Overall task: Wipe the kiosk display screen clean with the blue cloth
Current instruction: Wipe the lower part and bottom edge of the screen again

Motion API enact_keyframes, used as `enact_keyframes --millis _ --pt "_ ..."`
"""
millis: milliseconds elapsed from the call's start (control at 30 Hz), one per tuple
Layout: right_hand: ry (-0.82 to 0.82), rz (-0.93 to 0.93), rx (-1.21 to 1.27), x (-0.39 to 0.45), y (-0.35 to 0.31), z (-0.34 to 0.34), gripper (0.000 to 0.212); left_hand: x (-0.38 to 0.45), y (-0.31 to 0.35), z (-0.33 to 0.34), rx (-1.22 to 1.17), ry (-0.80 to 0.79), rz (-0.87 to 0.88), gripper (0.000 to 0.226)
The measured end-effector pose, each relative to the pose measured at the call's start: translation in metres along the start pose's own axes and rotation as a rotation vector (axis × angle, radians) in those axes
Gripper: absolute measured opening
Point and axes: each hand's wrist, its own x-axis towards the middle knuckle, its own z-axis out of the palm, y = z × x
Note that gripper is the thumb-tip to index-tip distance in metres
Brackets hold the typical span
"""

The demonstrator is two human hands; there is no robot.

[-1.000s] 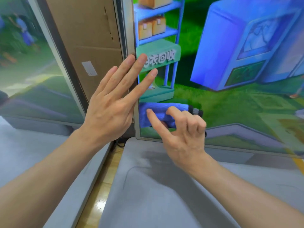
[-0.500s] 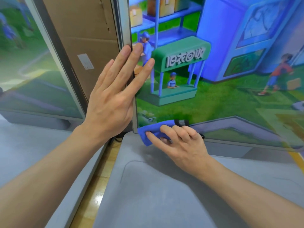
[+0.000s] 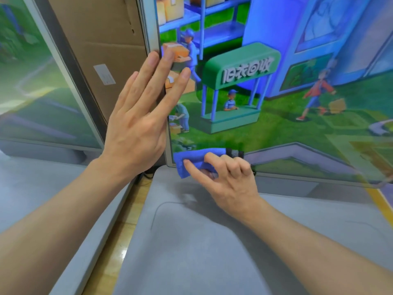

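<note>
The kiosk display screen (image 3: pixel 287 107) fills the upper right and shows a bright cartoon scene with a green booth. A folded blue cloth (image 3: pixel 192 159) is pressed against the screen's lower left corner, at the bottom bezel. My right hand (image 3: pixel 225 177) pinches the cloth there, index finger stretched along it. My left hand (image 3: pixel 140 120) lies flat with spread fingers against the screen's left edge, its fingertips resting on the glass.
The grey kiosk base (image 3: pixel 212 241) slopes toward me below the screen. A second lit screen (image 3: pixel 36 86) with its own grey base stands at the left. Brown cardboard (image 3: pixel 100 45) leans between the two, with wooden floor (image 3: pixel 125 211) in the gap.
My right hand has slid the cloth down from the lower left of the glass to the bottom bezel at the corner. The cartoon picture has changed. My left hand has stayed on the edge.
</note>
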Motion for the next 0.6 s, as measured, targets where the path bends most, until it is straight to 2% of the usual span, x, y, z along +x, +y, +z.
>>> enact_keyframes --millis 167,300,467,600 --pt "-0.123 -0.175 0.024 -0.03 0.024 -0.01 0.047 -0.001 0.006 0.001 0.01 0.016 -0.035 0.062" --pt "-0.049 -0.087 -0.029 -0.026 0.054 -0.025 0.046 -0.001 0.011 -0.001 0.024 0.02 -0.06 0.058" --pt "0.095 0.159 -0.057 0.005 0.056 -0.03 0.044 -0.001 0.017 0.001 0.018 0.032 -0.081 0.057" --pt "0.054 0.093 -0.023 0.0 0.039 -0.022 0.041 -0.002 0.029 0.006 -0.034 0.07 -0.155 0.057"
